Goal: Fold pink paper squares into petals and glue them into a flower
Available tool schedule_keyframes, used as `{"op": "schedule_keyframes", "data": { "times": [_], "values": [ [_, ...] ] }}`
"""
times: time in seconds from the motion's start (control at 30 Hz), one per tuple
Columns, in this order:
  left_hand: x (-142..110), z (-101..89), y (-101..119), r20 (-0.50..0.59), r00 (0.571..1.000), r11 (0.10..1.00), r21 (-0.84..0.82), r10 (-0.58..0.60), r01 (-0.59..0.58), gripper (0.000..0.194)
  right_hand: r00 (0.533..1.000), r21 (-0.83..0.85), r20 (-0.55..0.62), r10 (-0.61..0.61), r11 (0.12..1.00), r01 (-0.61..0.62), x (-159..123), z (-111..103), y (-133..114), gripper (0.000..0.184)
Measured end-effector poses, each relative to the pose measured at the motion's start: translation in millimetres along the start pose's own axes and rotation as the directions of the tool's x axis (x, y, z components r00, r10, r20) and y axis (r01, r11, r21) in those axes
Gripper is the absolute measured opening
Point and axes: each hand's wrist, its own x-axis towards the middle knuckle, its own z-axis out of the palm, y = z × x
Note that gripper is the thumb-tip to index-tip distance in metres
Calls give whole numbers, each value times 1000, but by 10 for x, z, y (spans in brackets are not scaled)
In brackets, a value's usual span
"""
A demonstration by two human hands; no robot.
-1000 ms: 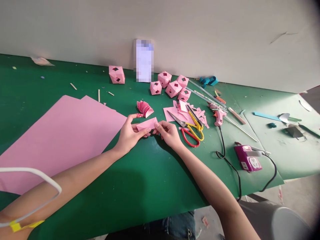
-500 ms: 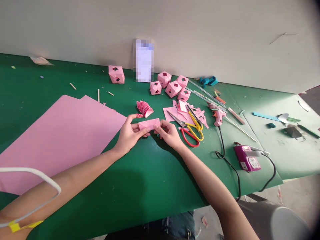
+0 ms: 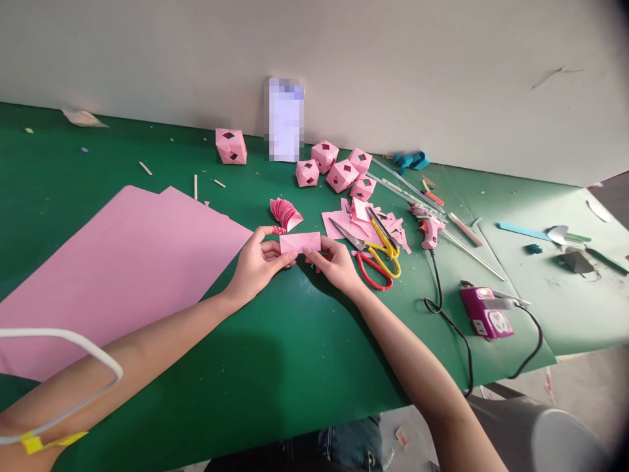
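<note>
Between my two hands, a small pink paper strip [image 3: 299,243] is held up with its long side across. My left hand [image 3: 260,264] pinches its left end, thumb in front and fingers behind. At the other end, my right hand [image 3: 335,262] grips it with the thumb on its lower edge. Just beyond the strip lies a fanned stack of folded pink paper pieces [image 3: 285,215]. Right of my right hand are scissors [image 3: 376,262] with red and yellow handles, resting near pink paper scraps [image 3: 351,223].
Several pink paper polyhedra [image 3: 343,176] sit at the back by a pixelated upright panel [image 3: 285,121]. Large pink sheets [image 3: 132,262] cover the left. On the right are a pink glue gun [image 3: 430,231], clear glue sticks [image 3: 474,255] and a purple power adapter [image 3: 484,311] with a cord.
The paper strip has shifted slightly right and turned more level, its face showing more fully. Both hands keep hold of it.
</note>
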Motion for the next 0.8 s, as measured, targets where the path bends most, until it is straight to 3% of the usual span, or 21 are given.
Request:
{"op": "schedule_keyframes", "data": {
  "times": [0.27, 0.8],
  "values": [
    [-17, -3, 28, 29, 999, 999, 29, -20, 19, 70, 999, -1, 33, -32, 999, 32, 0, -10, -5, 53],
    [-9, -15, -9, 22, 1000, 1000, 19, 13, -14, 70, 1000, 77, 11, 19, 997, -19, 13, -10, -23, 54]
  ]
}}
